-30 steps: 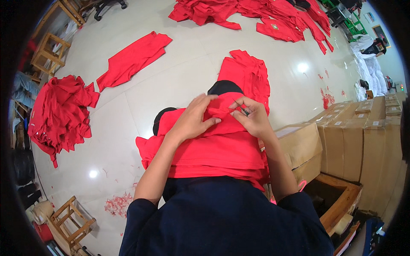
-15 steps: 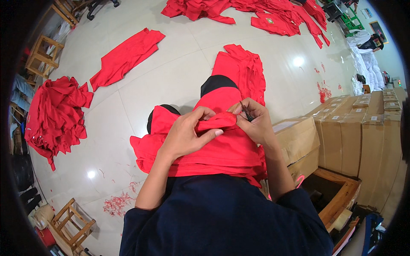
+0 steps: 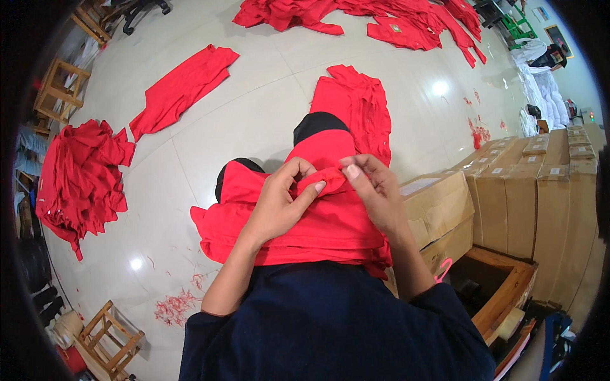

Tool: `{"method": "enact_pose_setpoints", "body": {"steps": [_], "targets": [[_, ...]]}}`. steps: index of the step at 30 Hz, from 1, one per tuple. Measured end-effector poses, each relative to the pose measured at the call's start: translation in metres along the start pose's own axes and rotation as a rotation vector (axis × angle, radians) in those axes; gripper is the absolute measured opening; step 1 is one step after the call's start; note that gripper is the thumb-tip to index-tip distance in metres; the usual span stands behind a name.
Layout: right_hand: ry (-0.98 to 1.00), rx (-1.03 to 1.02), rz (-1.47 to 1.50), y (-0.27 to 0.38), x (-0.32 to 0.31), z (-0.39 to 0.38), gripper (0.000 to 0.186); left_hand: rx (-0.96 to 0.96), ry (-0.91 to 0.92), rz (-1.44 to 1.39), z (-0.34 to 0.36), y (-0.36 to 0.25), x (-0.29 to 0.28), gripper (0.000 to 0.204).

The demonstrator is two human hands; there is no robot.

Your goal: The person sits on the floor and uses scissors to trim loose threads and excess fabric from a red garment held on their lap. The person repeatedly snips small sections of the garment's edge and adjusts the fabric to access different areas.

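Observation:
A red garment point(image 3: 305, 238) lies bunched across my lap, over my knees. My left hand point(image 3: 277, 198) is closed on a raised fold of it, thumb on the near side and fingers curled behind. At the right end of that fold, my right hand point(image 3: 377, 193) has its thumb and forefinger pinched together at the cloth's edge. Whether the fingertips hold cloth or a thread is too small to tell. The small dark snips seen earlier in this hand do not show now; its palm is hidden.
Past my knees another red garment point(image 3: 356, 105) lies on the tiled floor. A red pile point(image 3: 86, 181) and a single garment point(image 3: 181, 92) lie to the left. Cardboard boxes point(image 3: 521, 203) and an open wooden drawer point(image 3: 502, 289) stand close at right. A wooden stool point(image 3: 111, 340) is lower left.
My right hand has turned so its thumb points up at the fold's end, and the dark snips have gone out of sight. My left hand keeps its hold on the cloth.

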State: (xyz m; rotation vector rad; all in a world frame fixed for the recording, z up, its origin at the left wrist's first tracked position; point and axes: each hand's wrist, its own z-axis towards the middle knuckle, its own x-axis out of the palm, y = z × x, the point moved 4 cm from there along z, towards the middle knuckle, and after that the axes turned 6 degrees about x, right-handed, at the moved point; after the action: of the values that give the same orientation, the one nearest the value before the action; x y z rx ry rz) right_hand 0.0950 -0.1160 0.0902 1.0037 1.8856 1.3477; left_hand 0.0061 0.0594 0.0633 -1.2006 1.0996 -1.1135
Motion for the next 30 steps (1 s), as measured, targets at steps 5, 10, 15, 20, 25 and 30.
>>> {"method": "enact_pose_setpoints", "body": {"steps": [5, 10, 15, 20, 25, 30], "targets": [[0.164, -0.003, -0.090, -0.002, 0.010, -0.005, 0.028, 0.086, -0.103, -0.083, -0.002, -0.004, 0.006, 0.019], [0.150, 0.026, -0.068, 0.005, 0.009, -0.007, 0.020, 0.242, -0.129, 0.000, -0.002, -0.021, 0.006, 0.022], [0.130, 0.032, -0.127, 0.015, 0.011, -0.010, 0.015, 0.341, -0.141, 0.222, -0.001, -0.027, 0.004, 0.011], [0.097, 0.075, -0.144, 0.013, 0.007, -0.014, 0.017, 0.388, -0.133, 0.298, -0.005, -0.027, 0.004, 0.008], [0.027, -0.007, -0.110, 0.010, 0.009, -0.016, 0.020, 0.319, -0.150, 0.183, -0.008, -0.027, 0.007, 0.008], [0.010, -0.089, -0.176, 0.010, 0.009, -0.017, 0.021, 0.270, -0.160, 0.039, -0.010, -0.023, 0.006, 0.009]]}}
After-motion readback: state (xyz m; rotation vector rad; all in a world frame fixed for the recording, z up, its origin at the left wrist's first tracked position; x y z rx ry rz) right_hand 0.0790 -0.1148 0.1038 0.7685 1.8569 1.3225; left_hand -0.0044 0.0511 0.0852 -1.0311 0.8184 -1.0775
